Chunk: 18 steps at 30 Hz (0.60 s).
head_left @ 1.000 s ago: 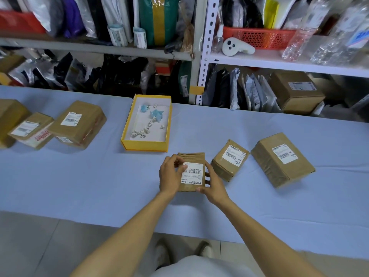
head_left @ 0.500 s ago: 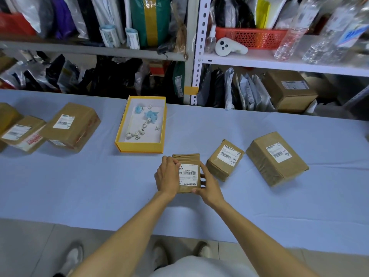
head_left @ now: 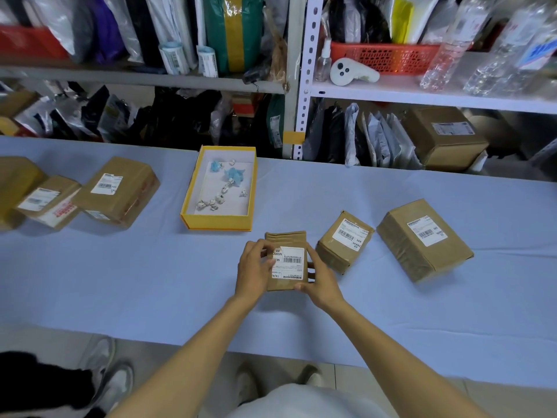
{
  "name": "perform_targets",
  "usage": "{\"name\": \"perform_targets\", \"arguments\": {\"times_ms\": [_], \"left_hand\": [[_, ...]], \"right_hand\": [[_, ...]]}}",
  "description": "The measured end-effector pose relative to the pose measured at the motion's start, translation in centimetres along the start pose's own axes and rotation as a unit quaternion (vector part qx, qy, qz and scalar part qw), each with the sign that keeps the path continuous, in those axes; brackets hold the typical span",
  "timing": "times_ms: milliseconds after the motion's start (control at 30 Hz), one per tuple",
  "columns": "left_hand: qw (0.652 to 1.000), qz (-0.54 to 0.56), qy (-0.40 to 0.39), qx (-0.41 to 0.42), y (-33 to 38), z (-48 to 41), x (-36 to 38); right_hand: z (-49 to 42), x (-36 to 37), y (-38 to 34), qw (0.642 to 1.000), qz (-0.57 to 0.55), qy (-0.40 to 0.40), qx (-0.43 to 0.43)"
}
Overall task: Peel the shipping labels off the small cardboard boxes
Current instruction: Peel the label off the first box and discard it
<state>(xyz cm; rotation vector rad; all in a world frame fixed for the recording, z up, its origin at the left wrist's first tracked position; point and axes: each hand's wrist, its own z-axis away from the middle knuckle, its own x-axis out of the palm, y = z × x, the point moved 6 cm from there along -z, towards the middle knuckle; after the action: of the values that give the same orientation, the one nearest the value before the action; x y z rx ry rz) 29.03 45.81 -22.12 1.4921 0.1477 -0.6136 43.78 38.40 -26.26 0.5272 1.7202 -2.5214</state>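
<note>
Centre frame, low on the pale blue surface (head_left: pixel 150 282): small brown cardboard box (head_left: pixel 286 283) steadied by right hand (head_left: pixel 321 285); left hand (head_left: pixel 254 270) now pinches white shipping label (head_left: pixel 289 262) corner, newly lifted, so peeling has begun.

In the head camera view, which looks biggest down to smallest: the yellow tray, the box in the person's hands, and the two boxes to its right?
1. yellow tray
2. far-right box
3. held box and middle box: these look about alike, and the held box is partly covered by the left hand and right hand.
</note>
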Motion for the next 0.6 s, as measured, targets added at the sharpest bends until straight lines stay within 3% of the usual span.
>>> {"name": "perform_targets", "arguments": {"times_ms": [267,600], "left_hand": [[0.998,-0.012,0.051,-0.036,0.0,-0.4,-0.2],[0.992,-0.087,0.053,-0.071,0.4,-0.8,-0.1]], "right_hand": [[0.4,0.1,-0.3,1.000,0.027,-0.005,-0.012],[0.2,0.1,-0.5,0.997,0.067,-0.011,-0.025]]}}
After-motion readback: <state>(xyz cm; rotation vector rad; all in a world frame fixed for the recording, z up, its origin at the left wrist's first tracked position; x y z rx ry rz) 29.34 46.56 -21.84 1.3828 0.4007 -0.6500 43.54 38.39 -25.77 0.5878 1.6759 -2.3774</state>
